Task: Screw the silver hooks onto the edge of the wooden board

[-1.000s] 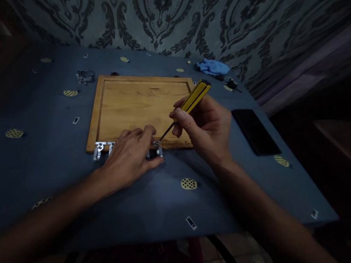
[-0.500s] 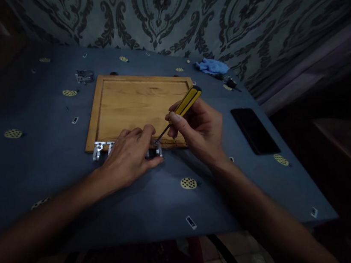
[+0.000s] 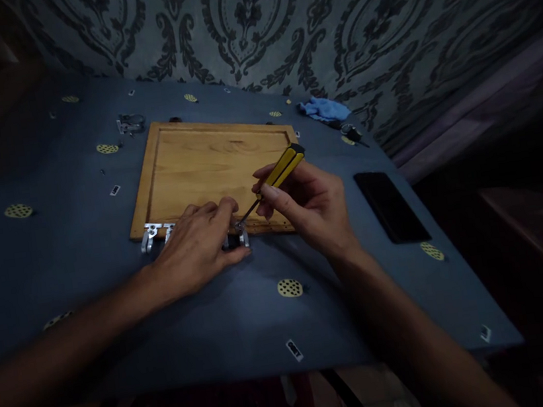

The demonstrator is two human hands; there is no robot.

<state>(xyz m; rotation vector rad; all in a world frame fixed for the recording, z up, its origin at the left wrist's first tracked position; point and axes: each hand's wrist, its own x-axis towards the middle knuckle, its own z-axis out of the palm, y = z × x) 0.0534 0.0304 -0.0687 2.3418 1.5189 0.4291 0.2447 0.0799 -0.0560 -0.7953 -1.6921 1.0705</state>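
Note:
A yellow and black screwdriver [image 3: 286,164] slants down to the left in my right hand [image 3: 315,208], whose fingers are closed around its handle. Its tip meets a metal hinge [image 3: 242,234] on the front edge of a framed wooden panel [image 3: 196,163]. My left hand [image 3: 201,243] lies over that edge, with its fingers on top and thumb below, gripping the hinge there. Most of the fitting's left side is hidden under the hand. Another similar metal hinge [image 3: 151,234] sits at the panel's front left corner.
Loose metal fittings [image 3: 131,123] lie behind the panel's left corner, and a small screw [image 3: 102,172] nearer. A black phone [image 3: 392,206] rests at the right. Blue cloth [image 3: 325,109] and keys [image 3: 352,133] lie at the back right, before a patterned wall [image 3: 247,20].
The screwdriver's handle has tipped slightly down and left in my right hand, its tip still at the hinge. My left hand keeps its hold. The whole view has shifted a little.

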